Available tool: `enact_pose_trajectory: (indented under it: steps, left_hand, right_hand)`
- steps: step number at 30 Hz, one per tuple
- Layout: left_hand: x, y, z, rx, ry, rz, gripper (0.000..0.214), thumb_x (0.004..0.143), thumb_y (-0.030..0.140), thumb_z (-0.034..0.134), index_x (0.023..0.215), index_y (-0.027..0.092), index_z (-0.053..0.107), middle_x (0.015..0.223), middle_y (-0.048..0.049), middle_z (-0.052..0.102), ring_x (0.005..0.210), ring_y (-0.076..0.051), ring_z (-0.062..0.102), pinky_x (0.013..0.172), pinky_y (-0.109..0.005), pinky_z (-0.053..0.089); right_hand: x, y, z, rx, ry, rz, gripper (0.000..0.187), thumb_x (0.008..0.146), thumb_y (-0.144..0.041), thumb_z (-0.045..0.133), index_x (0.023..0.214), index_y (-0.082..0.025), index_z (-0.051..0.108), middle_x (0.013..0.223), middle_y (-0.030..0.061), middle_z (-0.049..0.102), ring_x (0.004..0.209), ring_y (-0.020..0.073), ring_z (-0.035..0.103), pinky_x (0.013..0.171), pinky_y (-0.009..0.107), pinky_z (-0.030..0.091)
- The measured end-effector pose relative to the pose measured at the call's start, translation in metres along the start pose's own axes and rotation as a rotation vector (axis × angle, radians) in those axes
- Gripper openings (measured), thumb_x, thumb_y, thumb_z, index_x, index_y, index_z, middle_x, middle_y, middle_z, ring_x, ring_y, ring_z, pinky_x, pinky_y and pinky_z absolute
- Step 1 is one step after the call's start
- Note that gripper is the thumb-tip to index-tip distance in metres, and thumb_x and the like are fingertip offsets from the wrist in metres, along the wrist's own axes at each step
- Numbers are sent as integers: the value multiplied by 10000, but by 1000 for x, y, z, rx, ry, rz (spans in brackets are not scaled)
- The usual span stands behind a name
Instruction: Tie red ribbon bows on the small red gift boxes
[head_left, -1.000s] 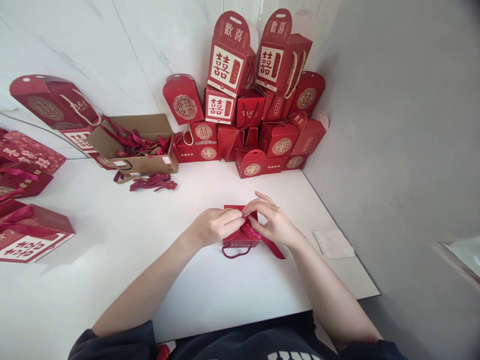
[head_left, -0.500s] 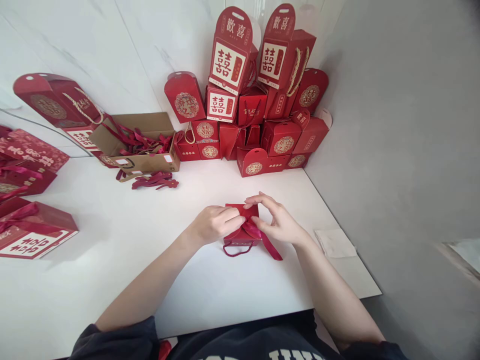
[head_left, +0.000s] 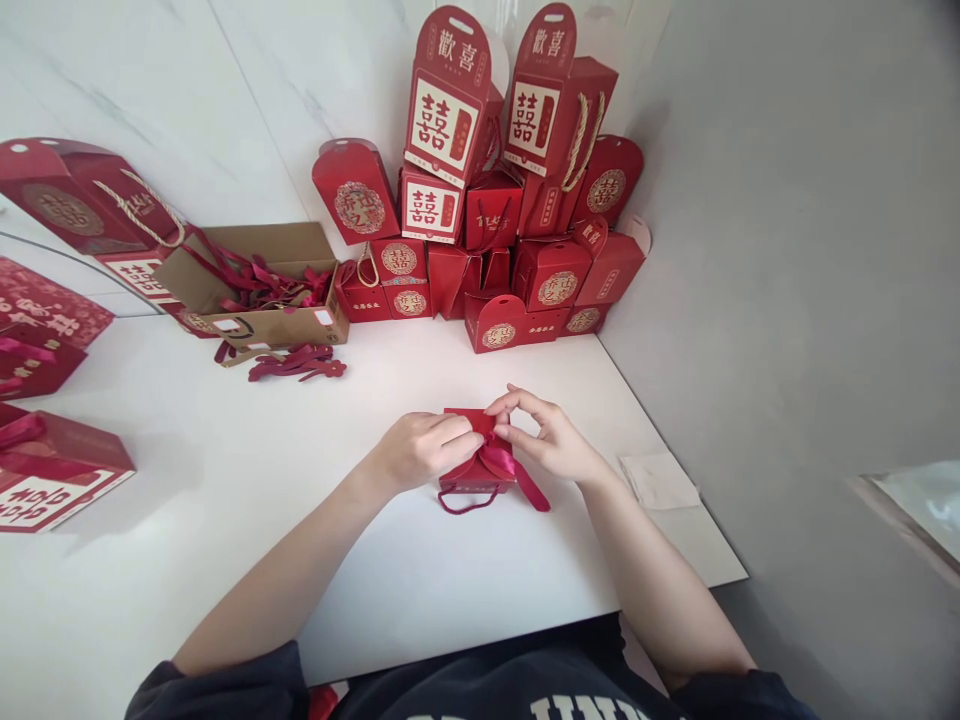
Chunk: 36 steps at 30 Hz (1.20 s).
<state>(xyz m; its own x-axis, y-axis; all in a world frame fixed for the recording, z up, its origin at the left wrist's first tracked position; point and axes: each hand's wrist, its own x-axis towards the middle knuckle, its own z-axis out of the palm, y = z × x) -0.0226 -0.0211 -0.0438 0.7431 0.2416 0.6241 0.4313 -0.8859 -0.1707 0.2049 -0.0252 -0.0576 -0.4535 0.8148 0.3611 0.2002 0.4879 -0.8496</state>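
A small red gift box (head_left: 472, 470) stands on the white table in front of me, a dark red cord handle (head_left: 471, 505) hanging from its near side. Across its top runs a magenta ribbon (head_left: 499, 460), knotted near the middle, with one tail (head_left: 534, 490) trailing off to the right. My left hand (head_left: 427, 448) is closed at the left of the knot, its fingertips pinching the ribbon. From the right, my right hand (head_left: 541, 435) bends thumb and fingers close together at the knot, on the ribbon. The fingers partly hide the knot and the box top.
A cardboard carton (head_left: 292, 328) full of ribbons stands at the back left, loose ribbons (head_left: 300, 364) in front of it. Red gift boxes (head_left: 435, 125) are stacked against the tiled wall. Another ribboned box (head_left: 67, 465) is at left. A white tissue (head_left: 660, 482) lies near the grey right wall.
The view has shifted slightly to the right. My right thumb and fingers have drawn closer together at the knot. My left hand keeps its pinch, and the box stays in place.
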Motion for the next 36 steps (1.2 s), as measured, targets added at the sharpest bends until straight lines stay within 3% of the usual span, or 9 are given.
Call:
enact_pose_trajectory:
  steps: [4, 9, 14, 20, 24, 27, 30, 33, 36]
  left_hand:
    - [-1, -1, 1, -52, -14, -31, 118, 906, 157, 523, 885, 208, 628, 707, 28, 616, 605, -86, 600, 541, -205, 456]
    - [1, 0, 0, 25, -4, 13, 109, 895, 130, 532, 858, 184, 619, 700, 31, 624, 604, -84, 602, 542, -211, 446]
    - [2, 0, -1, 53, -9, 31, 107, 893, 133, 540, 842, 184, 619, 702, 35, 636, 595, -82, 604, 528, -218, 434]
    - [2, 1, -1, 72, -30, 27, 98, 887, 143, 558, 822, 178, 623, 676, 37, 624, 571, -85, 588, 524, -224, 436]
    - [2, 0, -1, 56, -27, 31, 139, 902, 121, 514, 849, 183, 627, 714, 25, 631, 613, -87, 596, 546, -215, 441]
    - [2, 0, -2, 67, -35, 36, 138, 895, 124, 528, 810, 179, 622, 697, 27, 627, 585, -85, 576, 529, -220, 429]
    - [2, 1, -1, 92, -36, 35, 156, 895, 142, 542, 760, 179, 610, 650, 37, 599, 559, -82, 558, 517, -227, 416]
    - [2, 1, 0, 101, -27, 36, 164, 892, 133, 542, 745, 176, 600, 643, 38, 584, 568, -80, 555, 516, -231, 407]
    - [0, 0, 1, 89, -12, 40, 165, 878, 111, 550, 727, 168, 582, 660, 33, 586, 565, -81, 541, 509, -236, 397]
  right_hand:
    - [-1, 0, -3, 50, 47, 38, 254, 919, -294, 579, 1166, -246, 542, 1062, 63, 637, 1067, 207, 592, 1028, 440, 437]
    - [0, 1, 3, -35, -15, -25, 165, 906, -224, 590, 1069, -247, 603, 932, -12, 677, 878, 148, 653, 1184, 515, 192]
    - [-1, 2, 4, 43, 38, 67, 238, 922, -304, 571, 1150, -238, 560, 950, 35, 652, 935, 187, 628, 995, 429, 453]
    - [0, 3, 1, -87, -33, -39, 213, 882, -238, 636, 1093, -256, 609, 943, -14, 682, 860, 150, 653, 1189, 511, 192]
    - [-1, 1, 0, -52, 93, -13, 186, 913, -270, 594, 1096, -240, 596, 930, 14, 667, 867, 159, 641, 1136, 478, 319]
    - [-1, -2, -2, -5, 2, 38, 317, 907, -283, 597, 1217, -247, 541, 1021, 53, 669, 1012, 201, 627, 1027, 440, 441]
    - [-1, -2, -1, -47, -95, 13, 337, 871, -246, 645, 1200, -265, 572, 1067, 30, 687, 1007, 194, 644, 1120, 480, 339]
    - [1, 1, 5, -95, 13, -39, 209, 886, -221, 625, 1090, -264, 632, 991, -8, 708, 858, 152, 670, 1185, 502, 226]
    - [1, 3, 9, -54, 166, -44, 169, 884, -251, 639, 1053, -248, 636, 921, -6, 706, 813, 147, 667, 1166, 481, 284]
